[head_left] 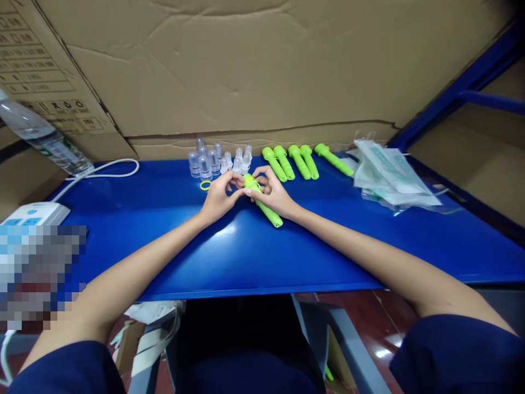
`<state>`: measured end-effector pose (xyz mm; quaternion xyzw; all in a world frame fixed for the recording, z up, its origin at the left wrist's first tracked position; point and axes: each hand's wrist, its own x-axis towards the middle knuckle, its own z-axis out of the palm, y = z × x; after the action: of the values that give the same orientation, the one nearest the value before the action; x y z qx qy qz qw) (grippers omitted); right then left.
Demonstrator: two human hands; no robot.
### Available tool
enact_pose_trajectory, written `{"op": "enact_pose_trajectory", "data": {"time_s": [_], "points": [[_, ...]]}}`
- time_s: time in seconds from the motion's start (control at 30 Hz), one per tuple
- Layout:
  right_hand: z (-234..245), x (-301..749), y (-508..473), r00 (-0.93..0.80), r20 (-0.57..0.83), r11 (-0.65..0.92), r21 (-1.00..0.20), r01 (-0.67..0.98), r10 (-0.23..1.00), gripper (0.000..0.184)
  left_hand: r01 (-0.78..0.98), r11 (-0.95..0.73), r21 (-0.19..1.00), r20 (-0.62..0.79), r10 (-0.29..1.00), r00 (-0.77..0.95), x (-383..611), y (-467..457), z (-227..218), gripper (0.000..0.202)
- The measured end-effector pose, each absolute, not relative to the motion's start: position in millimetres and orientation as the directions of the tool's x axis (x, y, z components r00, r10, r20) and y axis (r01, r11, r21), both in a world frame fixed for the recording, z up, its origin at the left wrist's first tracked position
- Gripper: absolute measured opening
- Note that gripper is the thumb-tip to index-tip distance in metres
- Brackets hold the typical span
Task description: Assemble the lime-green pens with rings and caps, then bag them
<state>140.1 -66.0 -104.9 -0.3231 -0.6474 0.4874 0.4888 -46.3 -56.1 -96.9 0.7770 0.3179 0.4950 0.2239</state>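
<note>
Both my hands meet over the blue table [246, 257], at the wide end of a lime-green plastic handle-shaped part [268, 212]. My right hand [274, 192] wraps around that part, its narrow end pointing toward me. My left hand [219, 194] pinches at the part's top end with fingertips closed; what sits between the fingers is too small to make out. A small yellow ring [205, 185] lies on the table just left of my left hand.
Several clear plastic caps [213, 160] stand behind my hands. Several more green parts [301, 161] lie in a row at the back right, next to a pile of clear sealed pouches [389, 172]. A water bottle [45, 137], white cable and power strip [33, 212] sit left. Cardboard walls the back.
</note>
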Motion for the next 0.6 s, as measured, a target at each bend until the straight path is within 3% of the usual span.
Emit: {"op": "enact_pose_trajectory", "data": {"time_s": [0.1,0.6], "points": [[-103.6,140.2,-65.6,-0.317,0.309,0.311,-0.949,-0.046,0.897,0.061,0.243,-0.687,0.684,0.629,0.725,0.28,-46.7,-55.1,-97.3,0.024],[-106.3,137.3,-65.3,-0.308,0.341,0.334,-0.939,-0.077,0.888,0.056,0.261,-0.669,0.696,0.615,0.743,0.262,-49.5,-52.7,-96.9,0.015]]}}
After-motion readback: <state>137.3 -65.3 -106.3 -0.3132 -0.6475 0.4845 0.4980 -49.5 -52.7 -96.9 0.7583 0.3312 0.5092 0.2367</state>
